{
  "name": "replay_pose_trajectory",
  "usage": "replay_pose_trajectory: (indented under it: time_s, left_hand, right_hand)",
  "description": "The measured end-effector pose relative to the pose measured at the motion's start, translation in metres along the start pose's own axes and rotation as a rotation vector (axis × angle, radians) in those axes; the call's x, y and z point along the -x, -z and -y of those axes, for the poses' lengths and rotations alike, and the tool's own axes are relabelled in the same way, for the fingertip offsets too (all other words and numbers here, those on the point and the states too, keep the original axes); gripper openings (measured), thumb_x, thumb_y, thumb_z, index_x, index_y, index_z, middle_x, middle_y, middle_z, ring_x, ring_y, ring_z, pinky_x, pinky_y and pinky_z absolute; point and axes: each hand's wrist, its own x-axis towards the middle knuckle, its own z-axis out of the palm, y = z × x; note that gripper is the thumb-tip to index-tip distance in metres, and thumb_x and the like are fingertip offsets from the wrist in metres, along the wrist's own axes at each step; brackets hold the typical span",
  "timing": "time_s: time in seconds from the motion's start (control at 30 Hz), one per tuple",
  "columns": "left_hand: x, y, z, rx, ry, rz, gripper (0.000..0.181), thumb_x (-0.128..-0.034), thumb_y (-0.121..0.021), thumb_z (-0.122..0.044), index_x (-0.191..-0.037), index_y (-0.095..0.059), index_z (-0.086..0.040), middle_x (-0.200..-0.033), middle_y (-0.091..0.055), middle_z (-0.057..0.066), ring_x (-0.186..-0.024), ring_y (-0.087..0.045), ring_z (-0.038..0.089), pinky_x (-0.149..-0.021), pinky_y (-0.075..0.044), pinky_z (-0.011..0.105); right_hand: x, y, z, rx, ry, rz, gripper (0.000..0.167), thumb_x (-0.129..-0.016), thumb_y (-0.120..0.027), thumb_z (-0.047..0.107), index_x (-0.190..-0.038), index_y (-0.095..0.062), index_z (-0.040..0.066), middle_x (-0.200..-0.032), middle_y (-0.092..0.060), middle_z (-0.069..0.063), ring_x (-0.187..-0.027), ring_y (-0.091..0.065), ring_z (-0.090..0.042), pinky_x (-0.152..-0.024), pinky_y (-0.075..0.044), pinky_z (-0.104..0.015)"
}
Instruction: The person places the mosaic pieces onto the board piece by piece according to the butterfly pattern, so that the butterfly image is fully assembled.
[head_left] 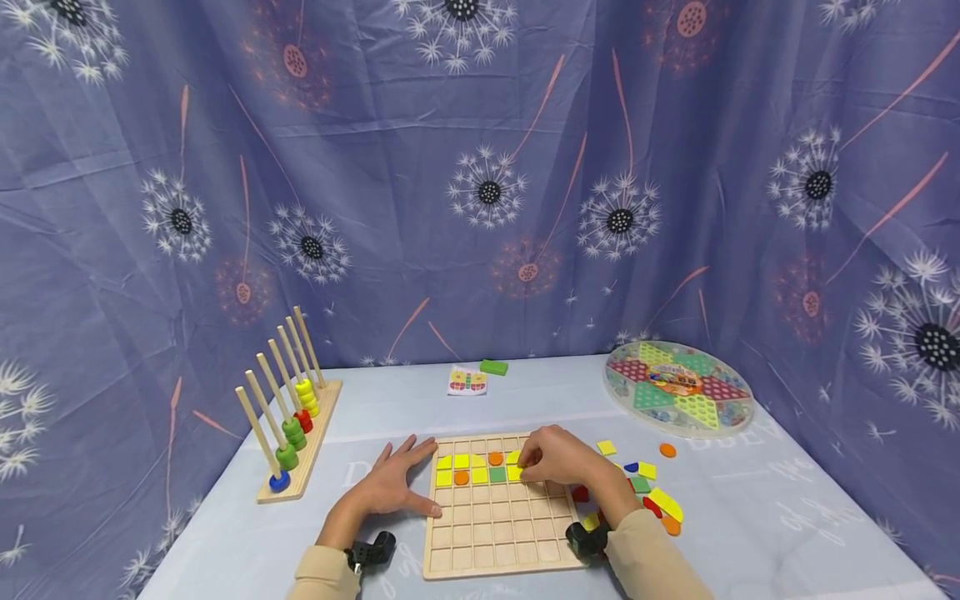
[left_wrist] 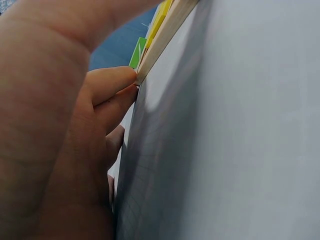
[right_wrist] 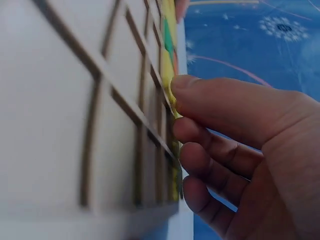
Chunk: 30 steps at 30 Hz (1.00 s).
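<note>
A wooden grid board (head_left: 498, 533) lies in front of me in the head view. Its two far rows carry yellow tiles (head_left: 462, 460), orange discs (head_left: 496, 458) and a green square (head_left: 497, 474). My left hand (head_left: 390, 482) spreads at the board's left side, thumb and fingertips touching the edge; the left wrist view shows fingertips against the wooden side. Over the far right part, my right hand (head_left: 561, 458) pinches a yellow tile (head_left: 513, 472) at the end of the second row between thumb and index finger. In the right wrist view its other fingers curl beside the board, partly hiding the far tiles.
Loose coloured pieces (head_left: 663, 503) lie right of the board, some behind the right forearm. A peg stand (head_left: 318, 429) with coloured beads stands at left. A picture card (head_left: 467, 382) and green block (head_left: 493, 367) lie at the back; a round Chinese checkers board (head_left: 677, 388) lies back right.
</note>
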Motion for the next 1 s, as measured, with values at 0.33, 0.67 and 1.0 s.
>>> replay_pose_trajectory:
  time_s: [0.33, 0.67, 1.0]
  left_hand:
    - [0.004, 0.002, -0.003, 0.024, -0.017, 0.001, 0.111, -0.0583, -0.080, -0.066, -0.148, -0.040, -0.013, -0.152, -0.035, 0.003, -0.143, -0.014, 0.035, -0.112, 0.000, 0.060]
    - [0.001, 0.002, 0.000, 0.028, -0.020, -0.006, 0.113, -0.0575, -0.079, -0.067, -0.148, -0.040, -0.013, -0.152, -0.035, 0.002, -0.143, -0.014, 0.035, -0.111, 0.001, 0.060]
    - [0.001, 0.001, 0.003, 0.018, -0.021, -0.007, 0.113, -0.0572, -0.079, -0.069, -0.148, -0.040, -0.013, -0.152, -0.035, 0.002, -0.143, -0.014, 0.035, -0.112, 0.000, 0.060]
  right_hand:
    - [0.031, 0.027, -0.033, -0.070, -0.050, -0.068, 0.012, -0.087, -0.073, 0.022, -0.095, -0.075, 0.015, -0.086, -0.065, 0.010, -0.072, -0.057, -0.012, -0.063, -0.052, -0.029]
    - [0.071, 0.063, -0.077, -0.012, -0.201, -0.218, 0.026, -0.085, -0.074, 0.032, -0.104, -0.073, 0.015, -0.099, -0.063, 0.005, -0.093, -0.057, -0.022, -0.077, -0.053, -0.042]
    - [0.121, 0.074, -0.110, 0.138, -0.328, -0.409, 0.024, -0.084, -0.075, 0.023, -0.102, -0.074, 0.009, -0.098, -0.064, -0.002, -0.083, -0.059, -0.020, -0.075, -0.054, -0.045]
